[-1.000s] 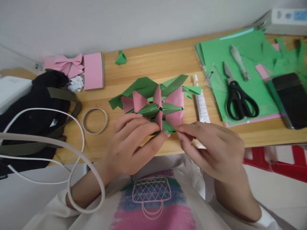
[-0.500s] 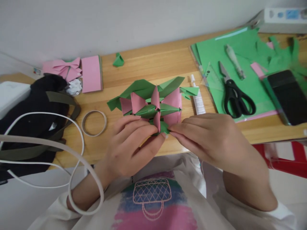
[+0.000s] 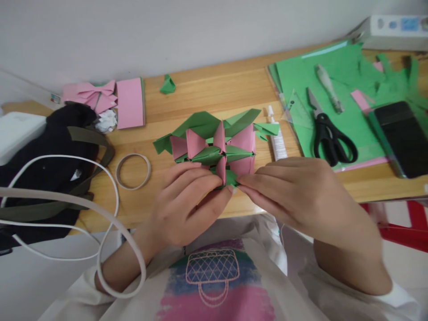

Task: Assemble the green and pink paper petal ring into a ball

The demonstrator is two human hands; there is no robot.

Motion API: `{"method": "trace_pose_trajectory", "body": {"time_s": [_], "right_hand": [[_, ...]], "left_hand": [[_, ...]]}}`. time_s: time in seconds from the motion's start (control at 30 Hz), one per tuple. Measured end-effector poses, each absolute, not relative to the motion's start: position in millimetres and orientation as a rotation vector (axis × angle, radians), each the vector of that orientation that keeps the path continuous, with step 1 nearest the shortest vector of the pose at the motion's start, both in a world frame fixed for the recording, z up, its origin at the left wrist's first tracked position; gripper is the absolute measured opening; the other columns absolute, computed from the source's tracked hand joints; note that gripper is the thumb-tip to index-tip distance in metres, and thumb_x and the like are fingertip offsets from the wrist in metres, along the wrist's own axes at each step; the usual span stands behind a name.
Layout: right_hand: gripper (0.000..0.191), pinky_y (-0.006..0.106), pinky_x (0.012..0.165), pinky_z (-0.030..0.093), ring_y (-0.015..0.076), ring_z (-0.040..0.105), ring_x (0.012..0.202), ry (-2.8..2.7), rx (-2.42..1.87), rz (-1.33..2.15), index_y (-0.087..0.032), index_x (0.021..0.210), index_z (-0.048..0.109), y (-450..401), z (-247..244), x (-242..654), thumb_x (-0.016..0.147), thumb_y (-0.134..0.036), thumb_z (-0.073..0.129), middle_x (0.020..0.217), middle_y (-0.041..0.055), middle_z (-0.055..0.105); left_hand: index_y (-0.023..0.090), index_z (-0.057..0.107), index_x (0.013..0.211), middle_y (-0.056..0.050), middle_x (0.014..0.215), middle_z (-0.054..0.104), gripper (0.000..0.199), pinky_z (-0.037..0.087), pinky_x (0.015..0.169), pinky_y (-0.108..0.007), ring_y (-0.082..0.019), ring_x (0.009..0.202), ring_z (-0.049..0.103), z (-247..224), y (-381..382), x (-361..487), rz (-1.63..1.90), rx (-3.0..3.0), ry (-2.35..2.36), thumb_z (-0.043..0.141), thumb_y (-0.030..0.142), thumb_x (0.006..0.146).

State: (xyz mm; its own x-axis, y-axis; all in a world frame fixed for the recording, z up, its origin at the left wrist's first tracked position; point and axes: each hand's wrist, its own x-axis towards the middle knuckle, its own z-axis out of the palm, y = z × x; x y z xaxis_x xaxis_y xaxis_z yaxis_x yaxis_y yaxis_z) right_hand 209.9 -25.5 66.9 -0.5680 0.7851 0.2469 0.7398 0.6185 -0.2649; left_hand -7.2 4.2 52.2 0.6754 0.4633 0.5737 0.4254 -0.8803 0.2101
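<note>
A folded paper piece [image 3: 219, 138] in pink and green stands over the wooden table in front of me, with pointed green flaps along its far side. My left hand [image 3: 192, 203] grips its near left side, thumb and fingertips on a pink fold and a green one. Pinched between the thumb and fingers of my right hand [image 3: 284, 191] is the near green edge of the same piece. The two hands' fingertips are close together. Just beyond my right hand lies a white glue tube [image 3: 278, 141], its lower end hidden by that hand.
Tape ring [image 3: 133, 171], black bag [image 3: 43, 178] and white cables lie left. Pink paper [image 3: 130, 103] and a small green fold [image 3: 167, 84] are at the back. Right are scissors [image 3: 329, 138], a cutter [image 3: 329, 87], green sheets [image 3: 294, 76] and a phone [image 3: 403, 136].
The whole view has shifted slightly, so things appear a little further right. Both hands keep their hold on the paper piece with hardly any movement.
</note>
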Motion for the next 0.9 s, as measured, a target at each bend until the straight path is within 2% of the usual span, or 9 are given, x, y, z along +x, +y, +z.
{"method": "trace_pose_trajectory", "body": {"time_s": [0.23, 0.5, 0.73, 0.9], "right_hand": [[0.030, 0.027, 0.055, 0.037, 0.0142, 0.059, 0.060, -2.554, -1.294, 0.257, -0.017, 0.076, 0.065, -22.9, 71.7, 205.0, 0.096, -0.013, 0.042, 0.066, 0.0026, 0.066], [0.028, 0.027, 0.053, 0.040, 0.0117, 0.059, 0.054, -2.337, -1.257, 0.266, -0.016, 0.072, 0.065, -24.0, 59.0, 201.1, 0.094, -0.012, 0.048, 0.061, -0.0012, 0.065], [0.026, 0.028, 0.050, 0.041, 0.0124, 0.059, 0.054, -2.307, -1.206, 0.187, -0.016, 0.071, 0.065, -24.7, 54.8, 200.7, 0.090, -0.007, 0.050, 0.061, -0.0009, 0.067], [0.023, 0.028, 0.049, 0.040, 0.0121, 0.057, 0.053, -2.281, -1.222, 0.194, -0.016, 0.074, 0.066, -25.0, 52.0, 200.1, 0.092, -0.010, 0.052, 0.060, -0.0009, 0.066]], "left_hand": [[0.017, 0.065, 0.089, 0.000, 0.087, 0.070, 0.011, 0.055, 0.090, -0.034, -0.014, 0.085, 0.065, 49.9, 5.8, -7.8, 1.006, 2.850, 0.706, 0.066, 0.006, 0.085], [0.018, 0.062, 0.089, 0.001, 0.086, 0.069, 0.012, 0.055, 0.091, -0.033, -0.013, 0.085, 0.066, 51.2, 4.1, -6.7, 0.943, 2.808, 0.753, 0.064, 0.006, 0.087], [0.012, 0.064, 0.097, -0.005, 0.091, 0.070, 0.012, 0.058, 0.086, -0.037, -0.019, 0.087, 0.069, 59.6, 7.9, -8.2, 0.821, 3.050, 0.636, 0.054, 0.008, 0.092], [0.013, 0.064, 0.101, -0.003, 0.094, 0.071, 0.018, 0.059, 0.084, -0.035, -0.016, 0.087, 0.070, 64.5, 12.4, -11.4, 0.719, 3.191, 0.578, 0.046, 0.012, 0.096]]}}
